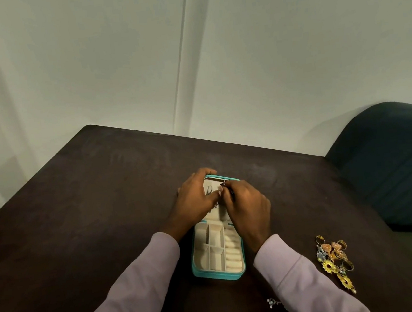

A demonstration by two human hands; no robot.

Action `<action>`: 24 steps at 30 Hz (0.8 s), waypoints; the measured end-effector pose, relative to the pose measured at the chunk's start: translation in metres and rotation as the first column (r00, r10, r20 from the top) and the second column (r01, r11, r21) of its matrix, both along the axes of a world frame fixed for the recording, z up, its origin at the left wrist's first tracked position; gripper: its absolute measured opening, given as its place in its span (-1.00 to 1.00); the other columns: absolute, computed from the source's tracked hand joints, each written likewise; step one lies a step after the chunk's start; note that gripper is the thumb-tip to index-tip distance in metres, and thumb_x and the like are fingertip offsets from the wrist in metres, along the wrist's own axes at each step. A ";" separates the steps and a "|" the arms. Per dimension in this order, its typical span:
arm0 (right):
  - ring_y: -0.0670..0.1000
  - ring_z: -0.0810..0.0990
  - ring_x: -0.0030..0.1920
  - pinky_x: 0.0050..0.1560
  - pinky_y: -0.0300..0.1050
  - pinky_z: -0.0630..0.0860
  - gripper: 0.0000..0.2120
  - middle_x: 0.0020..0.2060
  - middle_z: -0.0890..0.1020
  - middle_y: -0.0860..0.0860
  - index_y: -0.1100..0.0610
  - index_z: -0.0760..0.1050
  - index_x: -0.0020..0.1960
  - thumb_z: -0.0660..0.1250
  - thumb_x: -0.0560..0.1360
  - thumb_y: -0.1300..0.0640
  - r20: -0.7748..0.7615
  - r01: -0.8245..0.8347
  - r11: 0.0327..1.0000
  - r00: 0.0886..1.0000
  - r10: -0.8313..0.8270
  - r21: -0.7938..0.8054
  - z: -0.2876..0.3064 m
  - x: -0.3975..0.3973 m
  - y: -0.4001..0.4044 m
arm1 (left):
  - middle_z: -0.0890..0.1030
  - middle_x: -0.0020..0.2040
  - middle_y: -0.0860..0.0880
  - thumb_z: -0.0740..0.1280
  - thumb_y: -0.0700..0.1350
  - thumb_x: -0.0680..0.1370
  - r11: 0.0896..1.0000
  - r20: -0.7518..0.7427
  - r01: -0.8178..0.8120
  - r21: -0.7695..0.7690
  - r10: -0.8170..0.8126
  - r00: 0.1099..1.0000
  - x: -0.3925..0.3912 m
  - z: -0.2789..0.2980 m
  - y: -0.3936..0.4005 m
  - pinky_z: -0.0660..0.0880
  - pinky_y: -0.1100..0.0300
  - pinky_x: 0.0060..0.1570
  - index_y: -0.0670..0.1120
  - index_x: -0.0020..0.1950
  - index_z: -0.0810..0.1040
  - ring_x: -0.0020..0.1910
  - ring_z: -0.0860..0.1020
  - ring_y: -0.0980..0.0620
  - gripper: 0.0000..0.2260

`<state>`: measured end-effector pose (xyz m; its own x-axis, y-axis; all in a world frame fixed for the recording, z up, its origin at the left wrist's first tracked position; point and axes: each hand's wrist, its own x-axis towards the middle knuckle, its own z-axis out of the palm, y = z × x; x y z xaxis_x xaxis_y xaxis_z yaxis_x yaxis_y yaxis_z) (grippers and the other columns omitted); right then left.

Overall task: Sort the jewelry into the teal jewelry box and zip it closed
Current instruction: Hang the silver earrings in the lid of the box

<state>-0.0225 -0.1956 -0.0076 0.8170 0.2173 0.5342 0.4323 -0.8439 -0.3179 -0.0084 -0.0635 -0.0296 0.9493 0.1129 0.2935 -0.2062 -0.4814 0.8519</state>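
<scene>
While both hands pinched a chain (pixel 214 201) at the teal jewelry box (pixel 219 273) lid mid-frame, the loose jewelry pile (pixel 336 261) lay lower right, nearer the right hand (pixel 248 208) than the left hand (pixel 195 199).

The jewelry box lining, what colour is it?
Cream, inside the jewelry box; the head view shows it.

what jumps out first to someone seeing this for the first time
The open teal jewelry box in the middle of the dark table, with both hands working at its raised lid: left hand, right hand, which pinches a small dark piece. Next, the pile of gold jewelry on the table at right.
</scene>
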 end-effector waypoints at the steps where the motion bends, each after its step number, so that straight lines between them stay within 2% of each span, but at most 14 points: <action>1: 0.03 0.64 -0.11 -0.18 -0.10 0.56 -0.82 -0.04 0.66 0.05 0.11 0.59 0.05 0.27 0.54 0.08 0.010 0.006 1.000 1.000 -0.006 -0.007 0.000 0.000 0.000 | 0.57 0.07 0.02 0.39 -0.09 0.45 1.000 0.016 -0.010 -0.002 0.010 1.000 0.001 -0.001 0.000 0.50 -0.02 0.11 0.06 0.18 0.44 0.05 0.55 0.07 -0.67; 6: 0.02 0.65 -0.12 -0.21 -0.14 0.56 -0.72 -0.07 0.68 0.02 0.09 0.62 0.03 0.18 0.53 0.00 0.063 0.033 0.999 0.998 -0.031 -0.022 -0.001 -0.002 0.002 | 0.59 0.05 0.03 0.36 -0.11 0.48 0.999 0.054 -0.051 -0.007 0.051 0.997 0.002 -0.003 -0.001 0.50 0.01 0.10 0.04 0.13 0.47 0.02 0.55 0.08 -0.76; 12: 0.02 0.59 -0.10 -0.25 -0.19 0.40 -0.86 -0.06 0.66 0.01 0.06 0.62 0.01 0.34 0.49 0.07 0.050 0.101 0.995 0.994 -0.102 0.014 -0.005 -0.003 0.001 | 0.57 0.06 0.00 0.34 -0.16 0.50 0.999 0.057 -0.034 -0.024 0.036 0.998 0.000 -0.001 -0.002 0.53 0.12 0.06 0.01 0.12 0.46 0.02 0.54 0.10 -0.78; 17: 0.01 0.54 -0.07 -0.24 -0.21 0.32 -0.87 -0.06 0.63 0.01 0.10 0.60 -0.02 0.35 0.48 0.08 0.029 0.142 0.988 0.989 -0.144 0.064 -0.005 -0.005 0.001 | 0.56 0.05 -0.01 0.34 -0.16 0.50 0.997 0.048 -0.052 -0.060 0.055 0.997 -0.002 0.002 -0.005 0.56 0.16 0.00 -0.02 0.12 0.46 0.00 0.54 0.09 -0.79; 21: -0.02 0.48 -0.06 -0.26 -0.21 0.26 -0.86 -0.05 0.60 -0.02 0.08 0.60 -0.04 0.34 0.49 0.04 0.007 0.163 0.985 0.987 -0.163 0.059 -0.006 -0.005 0.002 | 0.56 0.05 -0.02 0.35 -0.18 0.50 0.995 0.048 -0.042 -0.088 0.046 0.998 -0.004 0.004 -0.005 0.53 0.35 -0.15 -0.02 0.11 0.45 -0.03 0.54 0.11 -0.79; 24: -0.02 0.47 -0.07 -0.26 -0.22 0.27 -0.87 -0.06 0.60 -0.02 0.07 0.62 -0.06 0.37 0.47 0.04 0.013 0.175 0.983 0.984 -0.176 0.050 -0.009 -0.004 0.001 | 0.55 0.06 -0.02 0.36 -0.19 0.49 0.996 0.039 -0.030 -0.083 0.033 0.999 -0.004 0.004 -0.004 0.49 0.41 -0.14 -0.03 0.12 0.45 -0.01 0.54 0.11 -0.76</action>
